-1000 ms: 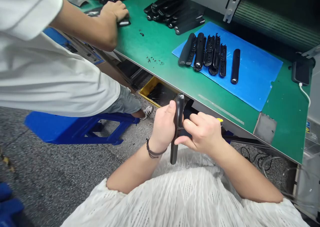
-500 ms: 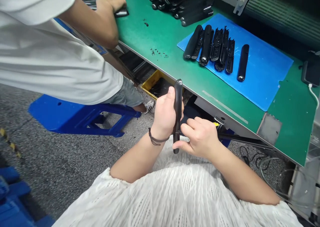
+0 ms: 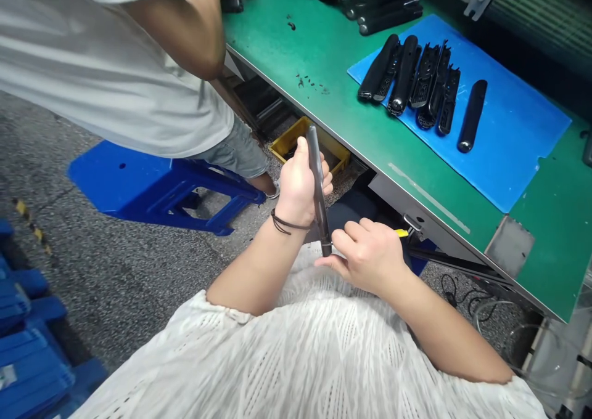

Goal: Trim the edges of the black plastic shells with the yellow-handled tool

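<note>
My left hand [image 3: 298, 182] is wrapped round a long black plastic casing [image 3: 316, 166], thumb along its side, holding it tilted in front of my lap. At the casing's lower end, my right hand [image 3: 367, 252] is closed on a yellow-handled knife [image 3: 401, 233]. Its yellow end sticks out behind the fist, and a thin blade shows at the casing's edge. The right thumb lies against the casing's bottom tip. Several similar black casings [image 3: 404, 77] lie side by side on the blue sheet [image 3: 504, 135], with a single casing [image 3: 472, 117] apart to their right.
A green worktable [image 3: 342, 108] stretches ahead, with a black casing pile [image 3: 370, 0] at the back and dark scraps [image 3: 303, 81] near its edge. A yellow bin [image 3: 340, 154] sits below. At left, a co-worker [image 3: 152, 98] stands by a blue stool [image 3: 115, 172].
The casing has tilted, its top leaning further left, and its lower end has risen toward my right hand. The view has shifted, and the co-worker's arm has moved on the table.
</note>
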Available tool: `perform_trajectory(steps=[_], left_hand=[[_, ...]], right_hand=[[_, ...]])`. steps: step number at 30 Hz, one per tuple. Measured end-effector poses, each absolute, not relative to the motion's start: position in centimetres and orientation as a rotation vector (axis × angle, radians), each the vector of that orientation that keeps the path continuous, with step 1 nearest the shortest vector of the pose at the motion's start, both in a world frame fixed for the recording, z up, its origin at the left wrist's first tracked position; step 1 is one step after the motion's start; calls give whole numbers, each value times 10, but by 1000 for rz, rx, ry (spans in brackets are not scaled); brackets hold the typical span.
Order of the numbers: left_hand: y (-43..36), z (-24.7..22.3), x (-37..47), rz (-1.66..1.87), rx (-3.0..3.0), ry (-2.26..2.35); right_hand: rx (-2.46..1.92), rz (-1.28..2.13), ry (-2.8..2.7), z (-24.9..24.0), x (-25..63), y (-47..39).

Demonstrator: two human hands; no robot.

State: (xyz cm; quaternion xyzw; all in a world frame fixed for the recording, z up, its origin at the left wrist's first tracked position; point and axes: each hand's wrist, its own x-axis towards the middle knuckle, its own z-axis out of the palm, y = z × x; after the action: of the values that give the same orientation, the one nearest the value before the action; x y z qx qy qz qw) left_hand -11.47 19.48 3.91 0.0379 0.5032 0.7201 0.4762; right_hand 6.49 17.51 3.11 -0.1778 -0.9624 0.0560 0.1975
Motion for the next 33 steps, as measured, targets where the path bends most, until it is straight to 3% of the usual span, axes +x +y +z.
perform_trajectory(steps=[13,19,25,33], left_hand=[[200,7,-150,1852,-437,1085],[195,-6,-164,1832,-583,1139],[187,-11,-176,1883,-656,1142],[182,-18,-173,1857,-662,1179]], right_hand=[[-577,-30,-2559,22,48,176],[-582,213,-2375,15,37,189],[-1242,408,-2775,4,18,217],[-1134,801,-2840,1,27,225]])
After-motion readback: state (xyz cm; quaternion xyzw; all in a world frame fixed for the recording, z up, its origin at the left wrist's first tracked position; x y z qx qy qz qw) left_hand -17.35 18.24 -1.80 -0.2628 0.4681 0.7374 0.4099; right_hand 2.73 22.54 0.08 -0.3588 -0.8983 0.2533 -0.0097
